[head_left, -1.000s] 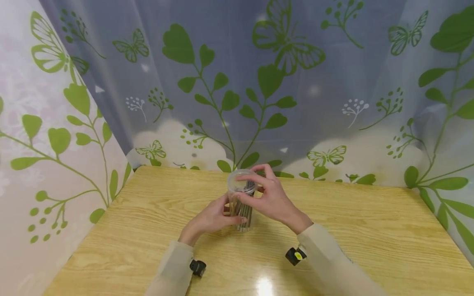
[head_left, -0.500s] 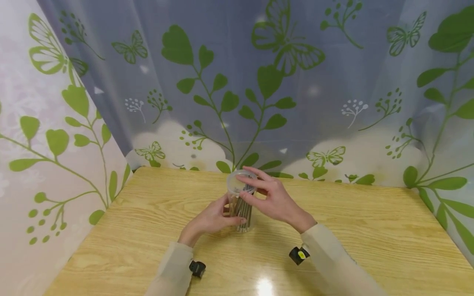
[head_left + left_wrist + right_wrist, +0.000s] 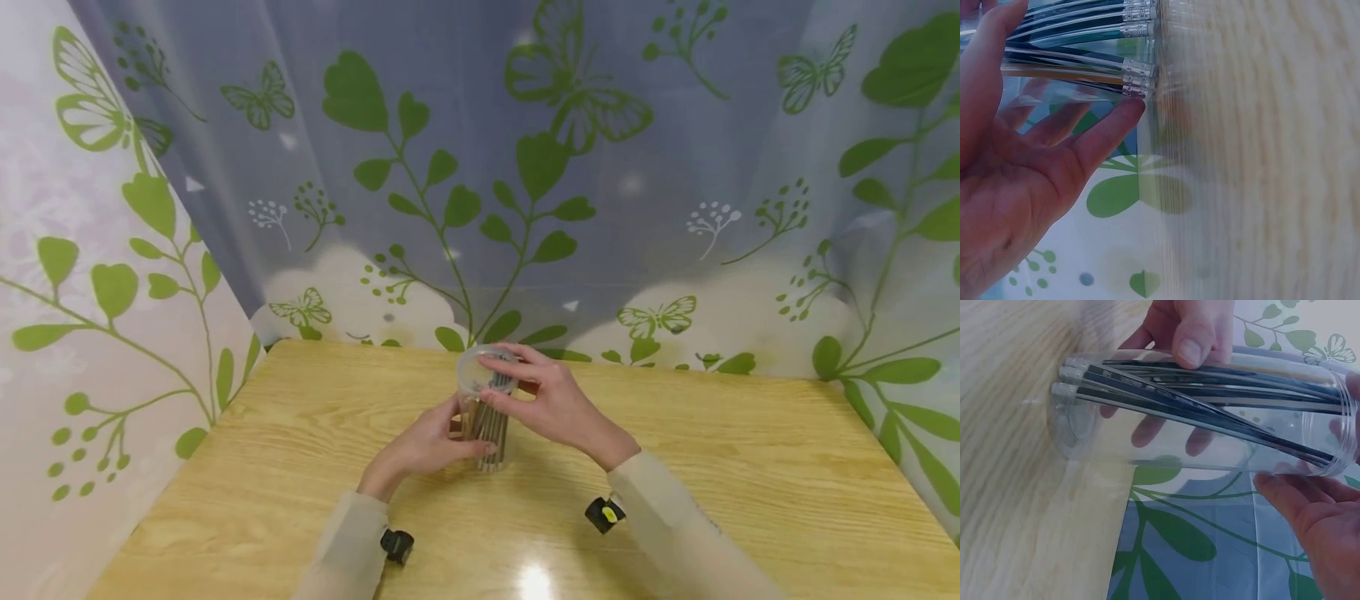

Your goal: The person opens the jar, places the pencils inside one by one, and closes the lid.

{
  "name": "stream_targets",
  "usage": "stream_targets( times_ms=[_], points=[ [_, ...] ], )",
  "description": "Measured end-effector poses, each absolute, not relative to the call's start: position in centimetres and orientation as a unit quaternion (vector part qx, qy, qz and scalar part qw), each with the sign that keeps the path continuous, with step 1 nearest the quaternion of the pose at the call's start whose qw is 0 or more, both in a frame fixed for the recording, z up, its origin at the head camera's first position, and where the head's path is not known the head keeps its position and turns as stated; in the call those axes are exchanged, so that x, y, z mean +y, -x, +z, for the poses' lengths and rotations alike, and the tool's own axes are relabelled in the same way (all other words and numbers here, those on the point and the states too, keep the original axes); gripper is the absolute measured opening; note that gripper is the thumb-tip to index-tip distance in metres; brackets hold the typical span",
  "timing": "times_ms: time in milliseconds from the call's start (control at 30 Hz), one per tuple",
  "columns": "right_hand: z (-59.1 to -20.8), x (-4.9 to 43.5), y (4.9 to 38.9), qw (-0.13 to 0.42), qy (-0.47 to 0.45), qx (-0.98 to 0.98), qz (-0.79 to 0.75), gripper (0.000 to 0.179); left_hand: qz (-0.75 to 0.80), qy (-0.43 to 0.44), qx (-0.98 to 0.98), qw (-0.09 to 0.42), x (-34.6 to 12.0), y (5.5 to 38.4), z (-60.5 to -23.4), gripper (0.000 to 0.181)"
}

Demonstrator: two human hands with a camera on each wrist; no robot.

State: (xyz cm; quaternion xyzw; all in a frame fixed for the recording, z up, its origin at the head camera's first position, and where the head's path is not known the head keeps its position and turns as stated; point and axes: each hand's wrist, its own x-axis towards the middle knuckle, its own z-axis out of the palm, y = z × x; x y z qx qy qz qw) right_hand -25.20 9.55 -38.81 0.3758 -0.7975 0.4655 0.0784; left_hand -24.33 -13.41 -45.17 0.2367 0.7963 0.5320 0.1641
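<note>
A clear plastic jar (image 3: 1172, 450) of pencils (image 3: 1210, 422) stands upright on the wooden table in the head view. The pencils are dark and striped, with metal ferrules and pale eraser ends near the jar's base. My left hand (image 3: 423, 442) grips the lower part of the jar, its thumb across the near side and its other fingers behind, seen through the plastic in the right wrist view. At the top, my right hand (image 3: 562, 408) holds the clear lid (image 3: 471, 367) by its edge, thumb in front and other fingers over and around the far side.
The wooden table (image 3: 337, 392) reaches back to a blue-grey curtain (image 3: 465, 275) printed with green leaves and butterflies. A pale printed curtain (image 3: 165, 333) hangs along the left. Each wrist wears a small black camera (image 3: 397, 546).
My right hand has shifted slightly around the lid, its raised back fingers now lying lower and closer to the rim. The left hand and the jar stay in place.
</note>
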Motion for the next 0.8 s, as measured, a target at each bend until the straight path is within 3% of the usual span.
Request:
stream_targets(
  times_ms=[133,433,800],
  points=[
    [-38.8,9.3,25.4,0.089,-0.370,-0.798,0.467,0.042,0.534,-0.239,0.794,0.167,-13.4,24.3,-45.2,0.093],
    [-38.8,8.1,25.0,0.171,-0.350,-0.815,0.430,0.031,0.528,-0.239,0.798,0.165,-13.4,24.3,-45.1,0.089],
    [-38.6,8.6,24.2,0.082,-0.316,-0.821,0.468,0.041,0.531,-0.242,0.795,0.165,-13.6,24.6,-45.5,0.086]
  ],
)
